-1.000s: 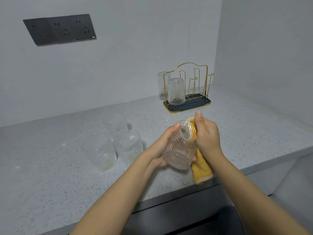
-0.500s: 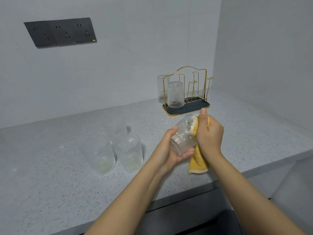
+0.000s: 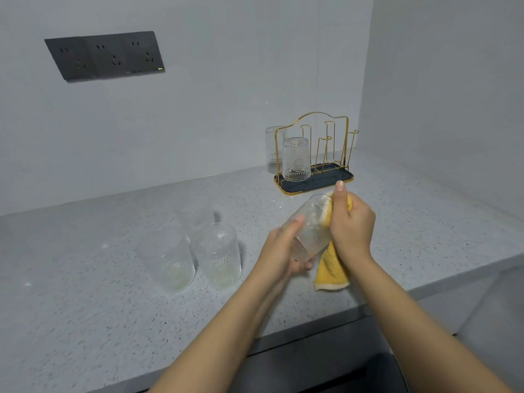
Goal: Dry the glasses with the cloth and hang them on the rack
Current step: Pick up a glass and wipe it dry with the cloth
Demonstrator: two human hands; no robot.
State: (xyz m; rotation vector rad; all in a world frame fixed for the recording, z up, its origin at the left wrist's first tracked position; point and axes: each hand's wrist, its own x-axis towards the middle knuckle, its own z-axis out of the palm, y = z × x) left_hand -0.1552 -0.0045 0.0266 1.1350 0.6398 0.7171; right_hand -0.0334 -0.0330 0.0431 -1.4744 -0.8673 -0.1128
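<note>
My left hand [image 3: 283, 248] grips the base of a clear patterned glass [image 3: 310, 225], held tilted above the counter with its mouth up and to the right. My right hand [image 3: 351, 222] holds a yellow cloth [image 3: 331, 268] and presses part of it into the glass mouth; the rest hangs down. Three more glasses [image 3: 195, 251] stand in a group on the counter to the left. The gold wire rack [image 3: 314, 154] on a dark tray stands at the back, with one glass [image 3: 295, 160] upside down on a front peg and another glass [image 3: 273, 146] behind it.
A grey speckled counter [image 3: 113, 307] runs into a corner of white walls. Its front edge is close below my arms, with a dark surface [image 3: 326, 370] beneath. A dark socket panel [image 3: 105, 55] is on the wall at upper left. Several rack pegs on the right are bare.
The glass has tilted further, its mouth now pointing up and right, and both hands have risen a little toward the rack. The cloth stays pressed into the mouth.
</note>
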